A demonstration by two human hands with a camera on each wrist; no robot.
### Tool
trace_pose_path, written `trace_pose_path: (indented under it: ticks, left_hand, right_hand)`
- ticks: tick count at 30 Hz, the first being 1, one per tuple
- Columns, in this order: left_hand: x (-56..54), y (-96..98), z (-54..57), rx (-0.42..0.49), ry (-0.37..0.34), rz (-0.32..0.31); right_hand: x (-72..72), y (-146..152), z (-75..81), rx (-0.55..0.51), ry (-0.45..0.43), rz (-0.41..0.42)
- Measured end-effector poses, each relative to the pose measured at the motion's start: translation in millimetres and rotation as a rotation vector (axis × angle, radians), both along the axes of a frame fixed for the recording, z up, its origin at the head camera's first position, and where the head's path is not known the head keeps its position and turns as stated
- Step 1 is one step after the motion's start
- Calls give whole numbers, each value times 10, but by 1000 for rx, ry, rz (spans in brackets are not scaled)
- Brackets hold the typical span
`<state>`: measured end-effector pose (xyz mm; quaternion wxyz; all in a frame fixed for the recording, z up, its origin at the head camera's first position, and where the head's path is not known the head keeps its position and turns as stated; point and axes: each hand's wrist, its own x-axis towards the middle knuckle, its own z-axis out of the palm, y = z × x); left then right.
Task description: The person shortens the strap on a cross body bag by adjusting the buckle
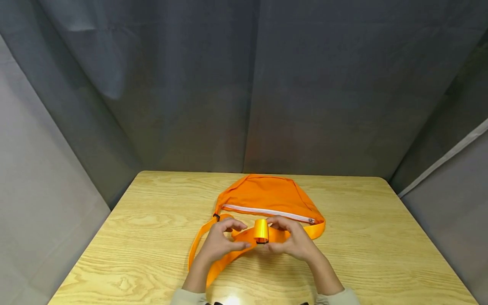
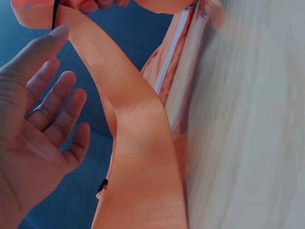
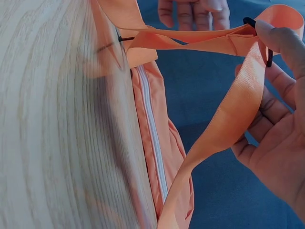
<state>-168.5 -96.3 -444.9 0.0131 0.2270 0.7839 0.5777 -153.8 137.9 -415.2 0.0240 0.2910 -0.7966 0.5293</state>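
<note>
An orange bag (image 1: 270, 192) with a white zipper (image 1: 267, 210) lies on the table. Its orange strap (image 2: 138, 138) comes forward between both hands and is raised above the tabletop. My right hand (image 1: 291, 239) pinches a black slider buckle (image 3: 270, 56) on the strap, thumb at its edge and fingers behind. A loop of strap (image 1: 261, 228) stands up out of the buckle. Just left of it, my left hand (image 1: 223, 241) has thumb and fingers spread in a loose curve, with a gap to the loop in the head view. The strap passes behind that hand.
The bag and hands are over a wooden table (image 1: 362, 237). A second black buckle (image 1: 216, 217) sits at the bag's left corner, where another stretch of strap curves forward. Dark grey curtains (image 1: 190, 106) stand behind the table, with lighter panels at the sides.
</note>
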Motion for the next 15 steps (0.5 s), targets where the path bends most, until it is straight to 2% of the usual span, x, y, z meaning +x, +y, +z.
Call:
trace_pose_path:
  ticks: [2,5,9,12,15]
  left_hand:
    - [43,-2,67,-14,-37,2]
    - [-6,-33,-58,-45,-82,6]
    - [-115,-91,-298,-60,-137,-3]
    - [-138,-111,-333,-53,-172,-25]
    - [-164,-129,-360,-65,-163,-58]
  right_hand:
    - [0,3,-5,-4,3,-8]
    - [-5,9,-9,-18,-1,-10]
    - [-12,14,-12,-37,-18,-5]
    - [-10,14,-18,-34,-27,-9]
    - [-7,12,-20,-25,-27,-17]
